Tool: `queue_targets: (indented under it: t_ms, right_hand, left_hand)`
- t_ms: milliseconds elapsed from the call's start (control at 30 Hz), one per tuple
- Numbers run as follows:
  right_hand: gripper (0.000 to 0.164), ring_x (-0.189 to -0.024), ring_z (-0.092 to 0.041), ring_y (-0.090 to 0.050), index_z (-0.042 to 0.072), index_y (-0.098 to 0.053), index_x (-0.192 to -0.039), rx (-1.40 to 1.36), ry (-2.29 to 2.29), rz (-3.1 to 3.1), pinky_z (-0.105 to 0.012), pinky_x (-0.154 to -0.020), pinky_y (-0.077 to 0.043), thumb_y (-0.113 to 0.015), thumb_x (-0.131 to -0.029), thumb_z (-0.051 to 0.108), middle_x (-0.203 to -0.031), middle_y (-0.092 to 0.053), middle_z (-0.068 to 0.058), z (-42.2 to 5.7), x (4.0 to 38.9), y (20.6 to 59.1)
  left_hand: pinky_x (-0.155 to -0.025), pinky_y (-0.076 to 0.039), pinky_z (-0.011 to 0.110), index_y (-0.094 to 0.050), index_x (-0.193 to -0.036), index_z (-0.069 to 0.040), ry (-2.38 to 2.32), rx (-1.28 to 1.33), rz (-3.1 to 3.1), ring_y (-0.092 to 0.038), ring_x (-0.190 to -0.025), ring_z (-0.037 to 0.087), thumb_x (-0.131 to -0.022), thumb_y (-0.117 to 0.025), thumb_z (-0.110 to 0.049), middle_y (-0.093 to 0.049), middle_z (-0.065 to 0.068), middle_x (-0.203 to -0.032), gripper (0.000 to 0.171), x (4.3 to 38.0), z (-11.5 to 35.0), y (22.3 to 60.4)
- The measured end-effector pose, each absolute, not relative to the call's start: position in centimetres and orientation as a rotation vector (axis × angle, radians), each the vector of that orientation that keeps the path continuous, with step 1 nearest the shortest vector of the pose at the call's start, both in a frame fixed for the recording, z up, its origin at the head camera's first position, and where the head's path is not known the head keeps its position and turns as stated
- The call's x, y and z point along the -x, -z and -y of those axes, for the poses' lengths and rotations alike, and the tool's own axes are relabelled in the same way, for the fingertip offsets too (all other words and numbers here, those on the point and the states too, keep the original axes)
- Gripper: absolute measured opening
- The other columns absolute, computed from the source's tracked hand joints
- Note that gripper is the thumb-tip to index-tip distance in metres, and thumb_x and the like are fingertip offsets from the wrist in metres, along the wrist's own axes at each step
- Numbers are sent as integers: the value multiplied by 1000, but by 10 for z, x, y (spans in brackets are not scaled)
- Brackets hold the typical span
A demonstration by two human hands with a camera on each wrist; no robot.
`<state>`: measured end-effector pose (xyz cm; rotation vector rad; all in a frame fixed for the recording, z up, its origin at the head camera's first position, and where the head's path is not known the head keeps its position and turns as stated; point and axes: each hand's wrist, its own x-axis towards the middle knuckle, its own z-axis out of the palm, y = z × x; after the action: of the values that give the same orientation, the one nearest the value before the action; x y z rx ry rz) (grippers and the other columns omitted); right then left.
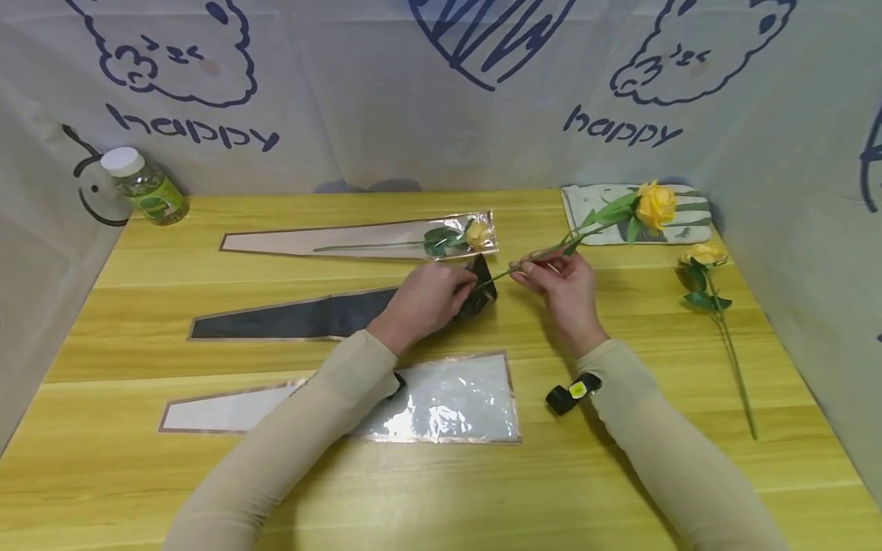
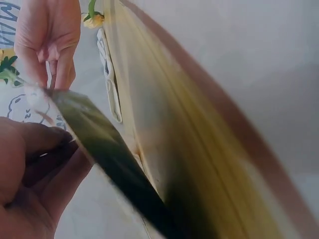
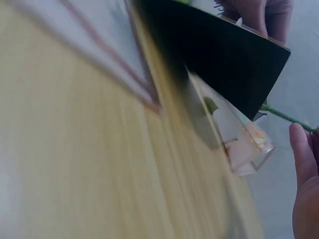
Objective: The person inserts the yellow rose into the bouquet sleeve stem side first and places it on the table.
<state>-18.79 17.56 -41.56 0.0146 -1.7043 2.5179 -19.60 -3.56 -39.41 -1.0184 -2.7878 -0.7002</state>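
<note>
My right hand pinches the green stem of a yellow artificial rose, its bloom pointing to the upper right. The stem's lower end reaches the open mouth of a black flower sleeve, which lies on the table and is lifted at its wide end. At that mouth my left hand pinches the sleeve's edge. In the right wrist view the stem runs behind the black film, so its tip is hidden. Behind lies a pinkish sleeve with another yellow rose inside.
Nearest me lies a white clear-fronted sleeve, partly under my left forearm. A third yellow rose rests at the right, below a folded patterned cloth. A white-capped jar stands at the back left, near the curtain.
</note>
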Motion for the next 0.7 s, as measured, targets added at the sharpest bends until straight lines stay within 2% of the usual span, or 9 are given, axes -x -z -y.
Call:
queue_targets:
  t_ms: [233,533,700]
  right_hand:
    - [21,-89,-31,-68,-2,-52,-101,50,-2564,1575,-48,-88,-50,-59,-88,-18,-94,-60,-16,-176,191,419]
    - [15,-91,-30,-69,-7,-56,-98,-23,-2557,1690,-41,-86,-53,-60,-88,-17,-93,-64,-18,-170,191,422]
    - [9,-95,-32,-68,-11,-61,-101,-121,-2506,1781,-41,-87,-53,-62,-92,-7,-99,-65,-27,-167,192,422]
  left_hand:
    - [-79,-54,34,-75,-105,-1,721,1014,2779,-68,-87,22,-95,-63,-7,-72,10,-98,16,196,34,393]
    - [-81,-53,36,-75,-104,-2,689,1005,2739,-68,-89,23,-95,-65,-9,-72,9,-96,15,194,31,393]
    - [-78,-54,34,-75,-103,-1,710,986,2754,-69,-86,22,-94,-64,-8,-72,10,-96,16,194,30,395]
